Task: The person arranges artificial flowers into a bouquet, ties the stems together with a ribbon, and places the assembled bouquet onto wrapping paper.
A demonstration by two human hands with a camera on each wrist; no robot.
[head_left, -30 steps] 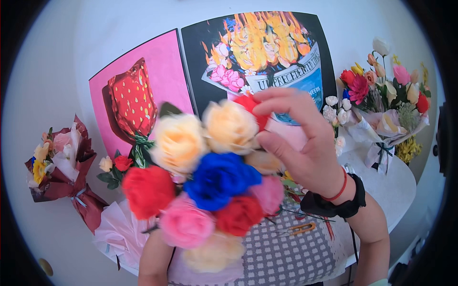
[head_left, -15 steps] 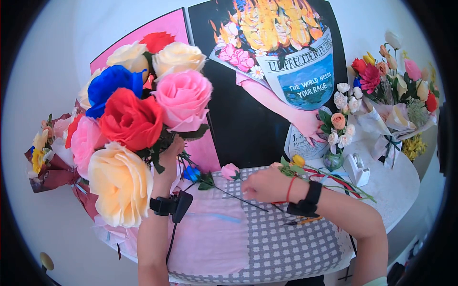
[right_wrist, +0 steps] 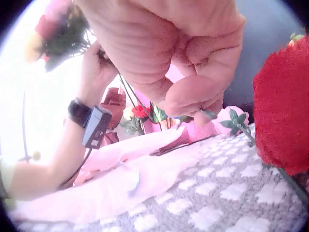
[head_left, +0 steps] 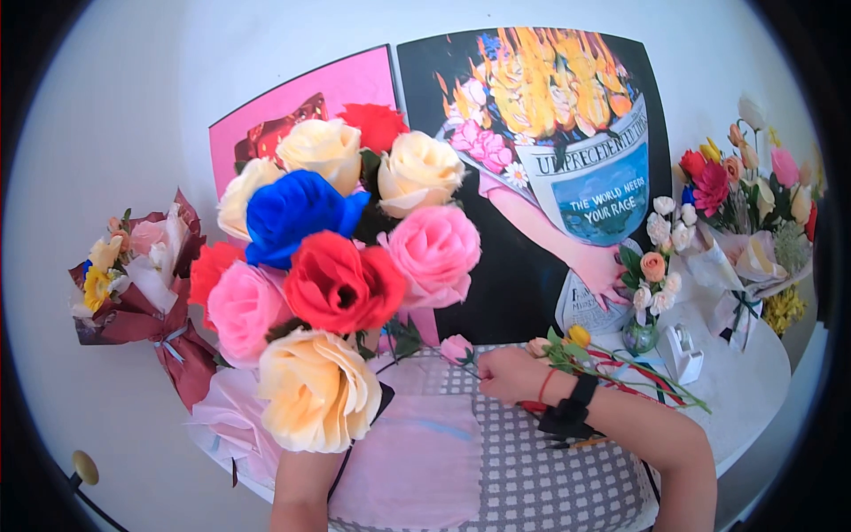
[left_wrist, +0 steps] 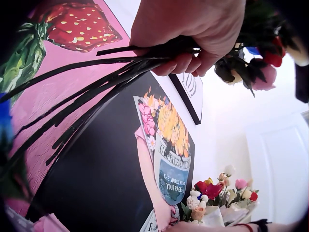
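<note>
My left hand (left_wrist: 188, 29) grips the dark stems (left_wrist: 82, 96) of a rose bouquet, with the cut ends fanning out past the fist. In the head view the bouquet hides that hand; its heads include a blue rose (head_left: 297, 217), a red rose (head_left: 344, 282), a pink rose (head_left: 433, 255) and a cream rose (head_left: 319, 390). Low over the table, my right hand (head_left: 514, 377) has its fingers curled, and they pinch a thin flower stem, with a green bit (right_wrist: 208, 115) showing at the thumb. A pink rosebud (head_left: 456, 348) lies just beyond these fingers.
Pink wrapping paper (head_left: 408, 470) lies on the grey patterned cloth (head_left: 550, 488). Loose stems, a yellow bud (head_left: 578, 335), a small vase (head_left: 640, 337) and a white tape dispenser (head_left: 684, 355) stand or lie at right. Wrapped bouquets flank both sides; two paintings stand behind.
My right hand has dropped from the bouquet's top to the table by the loose flowers. The bouquet swung left and up, then came back slightly right in view.
</note>
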